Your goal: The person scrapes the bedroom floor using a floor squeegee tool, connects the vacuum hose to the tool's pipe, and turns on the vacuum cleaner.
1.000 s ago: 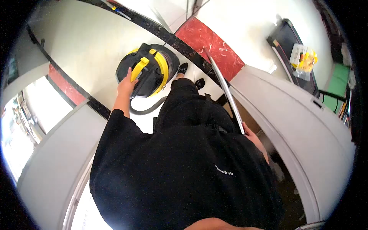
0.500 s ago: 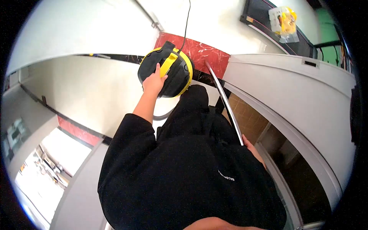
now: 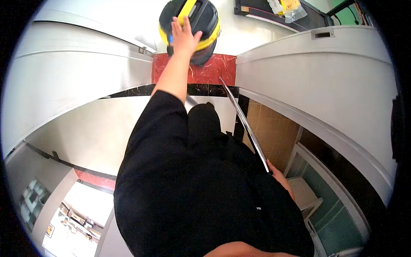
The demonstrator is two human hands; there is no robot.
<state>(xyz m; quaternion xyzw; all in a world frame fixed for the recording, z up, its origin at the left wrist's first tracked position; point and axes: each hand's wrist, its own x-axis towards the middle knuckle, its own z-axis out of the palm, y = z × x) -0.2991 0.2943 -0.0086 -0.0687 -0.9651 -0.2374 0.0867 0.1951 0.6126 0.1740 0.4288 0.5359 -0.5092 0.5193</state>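
Note:
A round black and yellow vacuum cleaner (image 3: 207, 21) is at the top centre, over the far edge of the red marble threshold. My left hand (image 3: 184, 38) reaches to its near side, fingers spread, with the fingertips by the yellow handle (image 3: 187, 9); whether they touch it is unclear. Low on the right, my right hand (image 3: 279, 176) is closed on the near end of a shiny metal tube (image 3: 246, 124), partly hidden by the black sleeve. The tube slants forward, its far end over the red threshold. Part of the grey hose (image 3: 191, 100) shows beside my left forearm.
White door panels (image 3: 85, 64) flank the doorway on the left and right. Beyond the red threshold (image 3: 214, 70), a black treadmill (image 3: 274, 15) carries a yellow and clear plastic package (image 3: 292, 9). A glass-panelled frame (image 3: 334, 214) is at the lower right.
The vacuum cleaner has moved forward across the threshold. My left arm has stretched out with it, and its fingers have spread. My right hand still holds the tube. The view has turned towards the doorway.

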